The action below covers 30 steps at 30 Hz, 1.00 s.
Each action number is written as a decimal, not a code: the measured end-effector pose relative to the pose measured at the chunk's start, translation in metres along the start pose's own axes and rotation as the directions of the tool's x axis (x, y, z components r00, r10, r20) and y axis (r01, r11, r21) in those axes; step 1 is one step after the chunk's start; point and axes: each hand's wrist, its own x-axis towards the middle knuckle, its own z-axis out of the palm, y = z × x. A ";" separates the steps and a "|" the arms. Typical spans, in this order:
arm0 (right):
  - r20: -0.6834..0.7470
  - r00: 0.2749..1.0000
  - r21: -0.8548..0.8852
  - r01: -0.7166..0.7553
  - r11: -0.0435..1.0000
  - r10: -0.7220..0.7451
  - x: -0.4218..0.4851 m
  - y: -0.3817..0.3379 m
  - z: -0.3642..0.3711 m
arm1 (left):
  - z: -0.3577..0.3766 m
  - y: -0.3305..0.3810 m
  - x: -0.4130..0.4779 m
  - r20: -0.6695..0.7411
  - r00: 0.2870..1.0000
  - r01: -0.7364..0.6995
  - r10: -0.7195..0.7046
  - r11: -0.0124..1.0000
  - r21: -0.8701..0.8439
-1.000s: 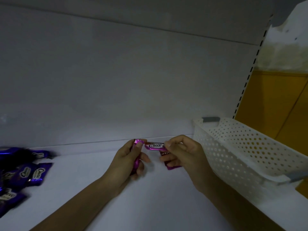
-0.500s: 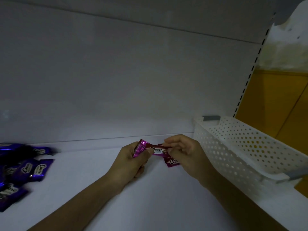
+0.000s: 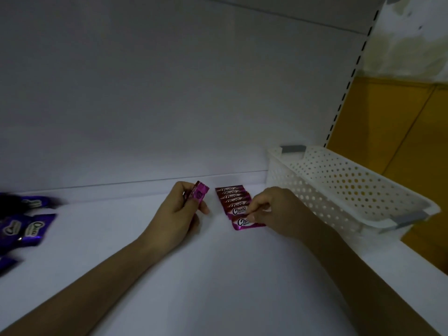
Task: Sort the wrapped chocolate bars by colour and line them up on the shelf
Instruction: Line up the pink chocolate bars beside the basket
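A dim white shelf (image 3: 218,282) is being used as the sorting surface, and the wrappers are being poorly lit. In the lower middle of the frame the left hand (image 3: 178,214) is being held curled, its grip closed round the held magenta bar (image 3: 200,195), which is standing on end; whether a second bar is being hidden behind it cannot be told. Just to the right, the front bar (image 3: 241,223) is being pinched at its right end by the right hand (image 3: 278,212) while lying flat on the shelf. Behind it, the row of magenta bars (image 3: 231,200) is being laid overlapping, running toward the back of the shelf. Any sideways tug on the front bar is likely being passed up the glossy, overlapped row, so the line could be fanned askew. The basket (image 3: 339,187) is being kept close beside the right wrist and could be knocked. At the left edge the purple bars (image 3: 29,227) are lying loose; in this light the two colours could be confused.
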 end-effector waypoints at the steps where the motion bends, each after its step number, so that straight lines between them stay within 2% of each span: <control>1: -0.035 0.999 -0.017 0.035 0.999 -0.036 0.001 0.000 0.000 | 0.000 0.000 0.000 -0.001 1.000 -0.015 0.015 1.000 0.001; 6: -0.088 0.988 -0.120 0.117 0.986 -0.128 0.005 -0.002 0.005 | -0.002 0.000 0.001 0.032 0.997 -0.068 0.067 0.997 0.021; 23: -0.120 0.988 -0.232 0.071 0.970 -0.101 0.005 -0.003 0.011 | -0.003 -0.001 0.001 0.053 0.995 -0.084 0.081 0.995 0.048; 24: -0.147 0.984 -0.180 0.074 0.981 -0.101 0.005 -0.006 0.010 | -0.003 0.000 0.001 0.057 0.995 -0.086 0.083 0.995 0.054; 25: -0.168 0.983 -0.031 0.068 0.997 -0.072 0.004 -0.011 0.010 | -0.003 0.001 0.000 0.063 0.994 -0.090 0.086 0.994 0.065; 26: -0.151 0.988 0.198 0.050 0.979 -0.020 0.002 -0.018 0.009 | -0.003 0.002 0.000 0.069 0.994 -0.095 0.089 0.992 0.078; 28: -0.024 1.000 0.581 -0.001 0.814 0.018 -0.001 -0.032 0.008 | -0.002 0.003 -0.002 0.082 0.992 -0.099 0.093 0.992 0.078; 30: 0.054 0.998 0.688 -0.016 0.726 -0.030 -0.004 -0.040 0.011 | -0.002 0.004 -0.003 0.113 0.989 -0.102 0.095 0.993 0.064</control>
